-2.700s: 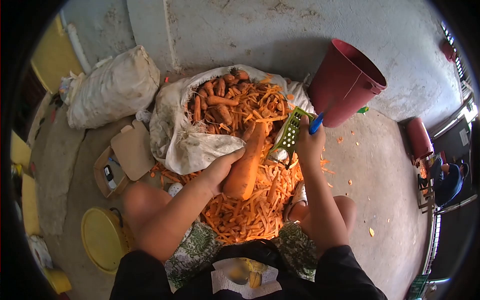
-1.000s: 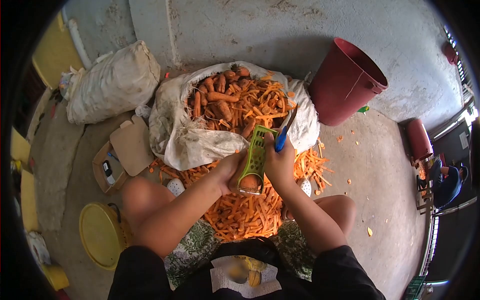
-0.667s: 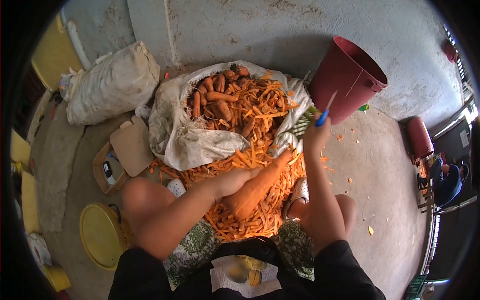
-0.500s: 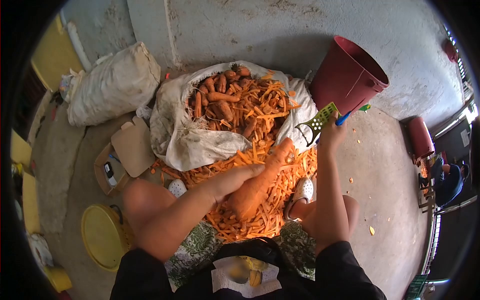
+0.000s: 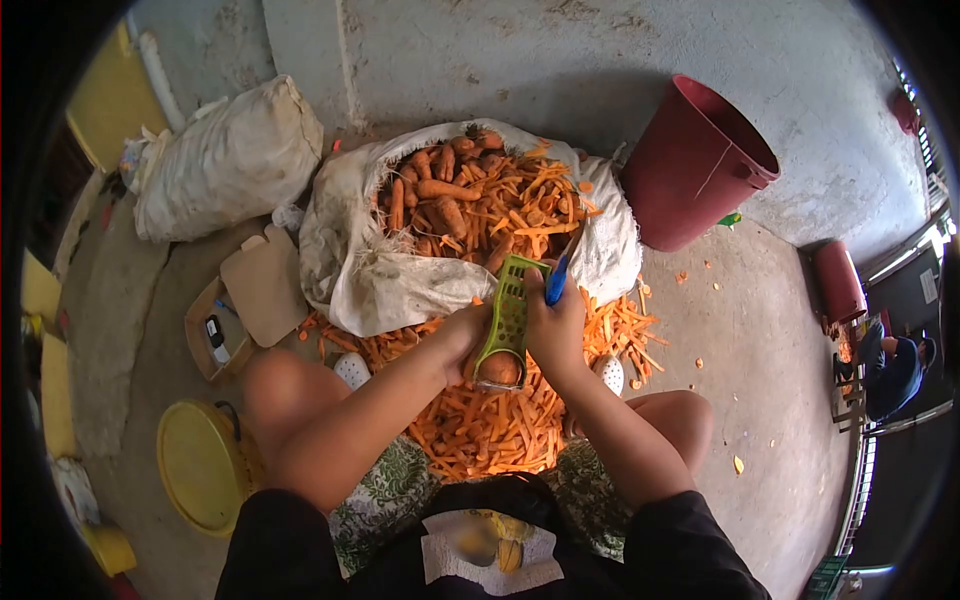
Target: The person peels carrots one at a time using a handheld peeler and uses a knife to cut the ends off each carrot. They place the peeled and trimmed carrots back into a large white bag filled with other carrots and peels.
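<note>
My left hand (image 5: 463, 342) is closed around a large carrot (image 5: 499, 369), mostly hidden behind a green peeler. Only the carrot's thick rounded end shows, framed by the peeler's wide U-shaped head. In my right hand (image 5: 556, 325) is that flat green peeler (image 5: 513, 300), perforated with holes, its head right at the carrot. A blue handle (image 5: 557, 281) also sticks up from the right hand's fingers. Beneath both hands lies a heap of orange carrot strips (image 5: 485, 430). Just beyond, an opened white sack (image 5: 385, 290) holds whole carrots (image 5: 447, 190) and more strips.
A dark red bucket (image 5: 665, 190) stands by the wall at right. To the left are a full white sack (image 5: 235, 165), an open cardboard box (image 5: 235, 345) and a yellow lidded bucket (image 5: 203, 468). A person (image 5: 893, 375) sits far right.
My right hand has come down and left with the green peeler, from beside the sack onto the carrot. The carrot, still in my left hand, now shows only its thick end.
</note>
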